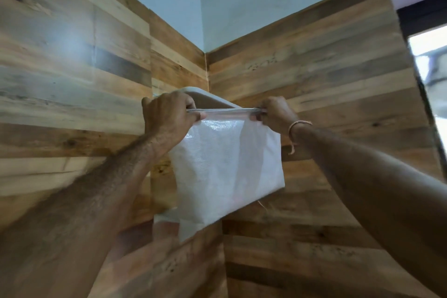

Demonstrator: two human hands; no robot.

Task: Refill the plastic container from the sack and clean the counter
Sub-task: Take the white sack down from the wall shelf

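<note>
Before the wooden wall [314,68], left hand [167,116] and right hand [275,113] each clenched on the taut top edge of the sack [227,167]; container [208,98] just behind.

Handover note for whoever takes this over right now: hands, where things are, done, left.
Left hand: grips the left end of the sack's top edge.
Right hand: grips the right end.
Sack: raised before the corner of the wood-panelled wall, top edge pulled taut and flat between the hands, body hanging below.
Plastic container: probably the pale rimmed thing just behind the sack's top; contents hidden.
Done: cannot tell whether it is refilled.
Left: counter out of view, so treat cleaning as not yet done.
</note>
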